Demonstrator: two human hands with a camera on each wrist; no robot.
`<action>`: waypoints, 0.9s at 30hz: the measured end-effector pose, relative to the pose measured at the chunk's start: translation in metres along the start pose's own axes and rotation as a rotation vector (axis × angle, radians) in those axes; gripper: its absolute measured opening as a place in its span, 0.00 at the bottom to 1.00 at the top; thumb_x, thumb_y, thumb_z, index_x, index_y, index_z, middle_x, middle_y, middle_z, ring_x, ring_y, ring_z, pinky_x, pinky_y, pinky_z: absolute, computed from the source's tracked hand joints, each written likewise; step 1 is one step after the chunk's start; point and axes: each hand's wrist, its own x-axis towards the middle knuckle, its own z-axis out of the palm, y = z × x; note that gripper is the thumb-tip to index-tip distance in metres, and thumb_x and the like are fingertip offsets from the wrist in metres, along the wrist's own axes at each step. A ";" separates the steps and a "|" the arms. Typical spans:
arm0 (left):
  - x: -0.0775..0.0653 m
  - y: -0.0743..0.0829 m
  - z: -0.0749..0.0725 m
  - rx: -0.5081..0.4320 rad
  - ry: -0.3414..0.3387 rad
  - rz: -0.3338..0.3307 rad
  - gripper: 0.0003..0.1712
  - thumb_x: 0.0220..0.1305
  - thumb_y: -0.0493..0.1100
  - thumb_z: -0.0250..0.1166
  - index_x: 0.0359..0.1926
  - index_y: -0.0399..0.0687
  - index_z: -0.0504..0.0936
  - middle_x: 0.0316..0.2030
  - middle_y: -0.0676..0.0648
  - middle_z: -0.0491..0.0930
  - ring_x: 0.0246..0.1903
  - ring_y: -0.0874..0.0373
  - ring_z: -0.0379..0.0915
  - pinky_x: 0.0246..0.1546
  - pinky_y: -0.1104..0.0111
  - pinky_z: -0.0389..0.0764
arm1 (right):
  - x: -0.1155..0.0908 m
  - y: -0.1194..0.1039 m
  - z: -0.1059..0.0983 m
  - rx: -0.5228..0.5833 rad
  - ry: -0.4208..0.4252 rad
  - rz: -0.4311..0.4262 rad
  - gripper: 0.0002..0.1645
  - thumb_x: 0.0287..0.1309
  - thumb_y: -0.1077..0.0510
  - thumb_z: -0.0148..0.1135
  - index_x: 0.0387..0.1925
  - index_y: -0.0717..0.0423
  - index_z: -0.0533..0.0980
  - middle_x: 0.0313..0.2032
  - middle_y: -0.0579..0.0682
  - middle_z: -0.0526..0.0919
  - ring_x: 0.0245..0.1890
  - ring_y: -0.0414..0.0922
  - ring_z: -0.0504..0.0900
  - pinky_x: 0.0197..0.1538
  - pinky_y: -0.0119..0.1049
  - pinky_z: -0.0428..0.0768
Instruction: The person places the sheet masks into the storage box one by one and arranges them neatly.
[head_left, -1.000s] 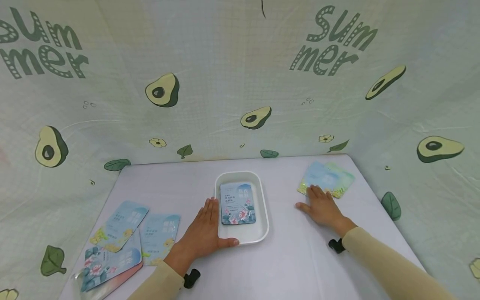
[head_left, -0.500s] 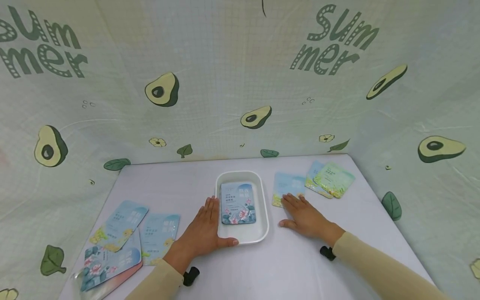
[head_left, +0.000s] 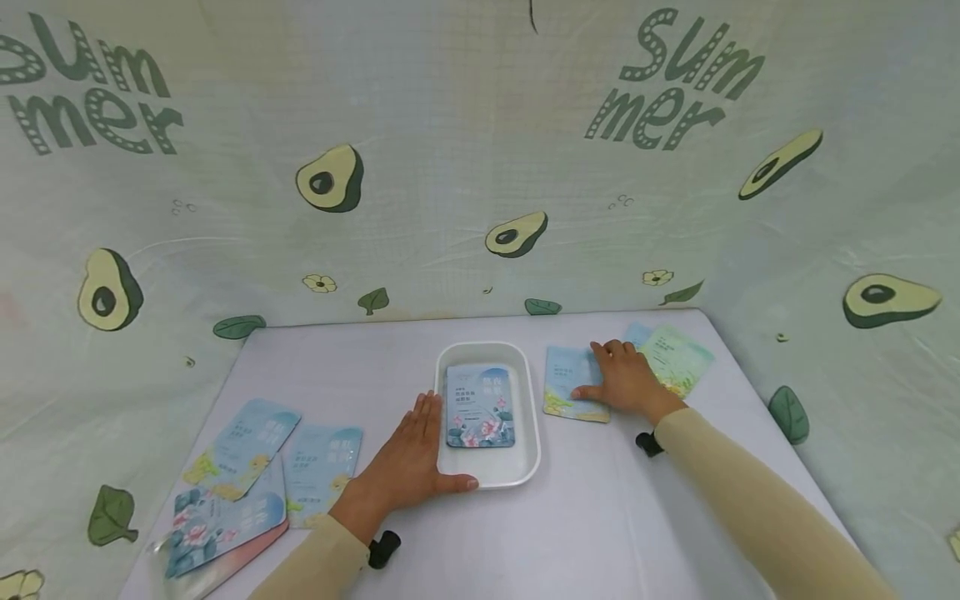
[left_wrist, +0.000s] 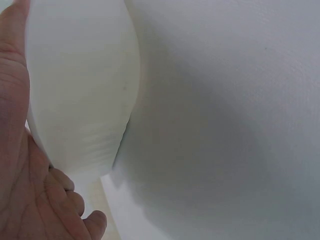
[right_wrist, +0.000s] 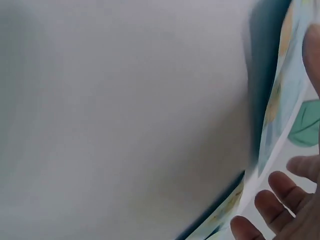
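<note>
A white tray (head_left: 487,472) holds a blue sheet-mask sachet (head_left: 480,404) with pink flowers. My left hand (head_left: 401,462) lies along its left side with straight fingers, the thumb at the front rim. In the left wrist view, the tray's side wall (left_wrist: 82,90) is against the palm. Right of the tray is a blue sheet-mask sachet (head_left: 564,387) with yellow at its bottom. Over its right part is my right hand (head_left: 630,383), thumb and fingers spread at opposite sides. The right wrist view shows the fingers (right_wrist: 274,210) loosely bent, apart from the sachet edge (right_wrist: 277,107).
Behind the right hand lie a green sachet (head_left: 678,354) and a partly hidden blue one (head_left: 637,333). At the left, several sachets overlap: a yellow-flowered blue one (head_left: 243,450), a lotus-printed one (head_left: 225,525), a pink-edged one (head_left: 243,560). Another blue sachet (head_left: 322,471) lies beside them.
My right hand slid a blue sachet leftward from the far-right pile toward the tray, then shifted to that sachet's right part with its fingers bent. My left hand stays at the tray.
</note>
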 end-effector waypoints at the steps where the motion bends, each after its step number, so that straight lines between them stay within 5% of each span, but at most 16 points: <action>1: 0.000 0.000 0.000 -0.002 0.000 0.000 0.84 0.50 0.84 0.69 0.85 0.37 0.37 0.85 0.38 0.37 0.85 0.44 0.29 0.83 0.47 0.48 | 0.003 0.003 0.000 -0.009 -0.016 0.001 0.69 0.53 0.20 0.69 0.77 0.67 0.63 0.67 0.71 0.71 0.64 0.68 0.70 0.66 0.69 0.71; 8: 0.001 0.001 0.002 -0.008 -0.006 -0.004 0.85 0.48 0.85 0.69 0.85 0.38 0.36 0.85 0.39 0.37 0.85 0.44 0.29 0.83 0.47 0.48 | 0.013 0.009 0.001 0.024 -0.066 0.012 0.69 0.45 0.19 0.74 0.73 0.63 0.69 0.69 0.70 0.67 0.65 0.69 0.67 0.68 0.72 0.68; 27: -0.001 0.001 -0.003 -0.019 -0.007 -0.012 0.84 0.49 0.83 0.70 0.85 0.37 0.36 0.85 0.39 0.36 0.85 0.44 0.29 0.83 0.47 0.47 | 0.000 -0.010 -0.005 0.101 0.191 -0.029 0.62 0.46 0.37 0.85 0.70 0.62 0.62 0.68 0.69 0.63 0.63 0.68 0.67 0.64 0.67 0.70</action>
